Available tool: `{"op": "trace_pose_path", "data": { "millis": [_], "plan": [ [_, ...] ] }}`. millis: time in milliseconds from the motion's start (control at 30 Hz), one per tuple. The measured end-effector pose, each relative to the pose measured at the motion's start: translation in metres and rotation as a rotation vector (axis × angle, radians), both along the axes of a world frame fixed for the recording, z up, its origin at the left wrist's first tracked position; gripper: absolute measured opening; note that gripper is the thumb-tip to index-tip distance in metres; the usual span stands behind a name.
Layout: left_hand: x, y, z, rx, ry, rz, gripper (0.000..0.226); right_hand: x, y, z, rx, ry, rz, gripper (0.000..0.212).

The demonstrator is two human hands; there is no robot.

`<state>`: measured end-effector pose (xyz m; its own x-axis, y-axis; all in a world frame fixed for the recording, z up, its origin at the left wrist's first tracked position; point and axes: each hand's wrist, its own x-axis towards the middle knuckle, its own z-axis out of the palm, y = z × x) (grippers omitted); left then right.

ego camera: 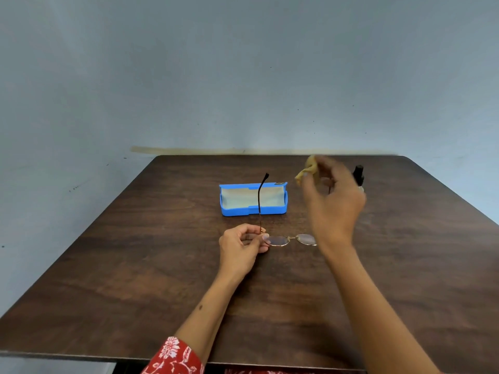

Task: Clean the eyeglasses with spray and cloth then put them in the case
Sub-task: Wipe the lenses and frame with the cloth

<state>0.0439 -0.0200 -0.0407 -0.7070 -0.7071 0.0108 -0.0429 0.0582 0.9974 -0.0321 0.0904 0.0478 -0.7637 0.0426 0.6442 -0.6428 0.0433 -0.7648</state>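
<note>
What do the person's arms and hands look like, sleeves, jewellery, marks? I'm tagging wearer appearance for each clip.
The left arm has a red sleeve with a white floral print at the elbow and a small dark mark on the forearm. The right arm shows no sleeve. No rings or watch are visible on either hand.

Gold-rimmed eyeglasses (290,240) above table, temple raised, open blue case (253,199) behind, crumpled yellow cloth (306,170), black-capped spray bottle (359,175)

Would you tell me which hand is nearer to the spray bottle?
Right. The right hand, holding the cloth, is just beside the spray bottle; the left hand grips the eyeglasses nearer the person.
</note>
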Motion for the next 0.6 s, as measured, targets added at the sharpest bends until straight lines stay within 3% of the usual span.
{"op": "trace_pose_path", "data": {
  "millis": [100, 300, 500, 600],
  "plan": [
    [0.001, 0.001, 0.000, 0.013, 0.022, -0.002, 0.009, 0.017, -0.012, -0.028, 0.173, 0.004, 0.070, 0.025],
    [0.004, 0.000, 0.001, -0.029, 0.062, -0.018, 0.017, 0.029, -0.024, -0.055, 0.292, -0.348, 0.380, 0.029],
    [0.005, 0.000, 0.001, -0.045, 0.086, -0.021, 0.022, 0.026, -0.027, -0.061, 0.265, -0.398, 0.382, 0.025],
    [0.004, -0.001, 0.000, -0.010, 0.083, -0.021, 0.022, 0.024, -0.030, -0.056, 0.138, -0.405, 0.354, 0.023]
  ]
}}
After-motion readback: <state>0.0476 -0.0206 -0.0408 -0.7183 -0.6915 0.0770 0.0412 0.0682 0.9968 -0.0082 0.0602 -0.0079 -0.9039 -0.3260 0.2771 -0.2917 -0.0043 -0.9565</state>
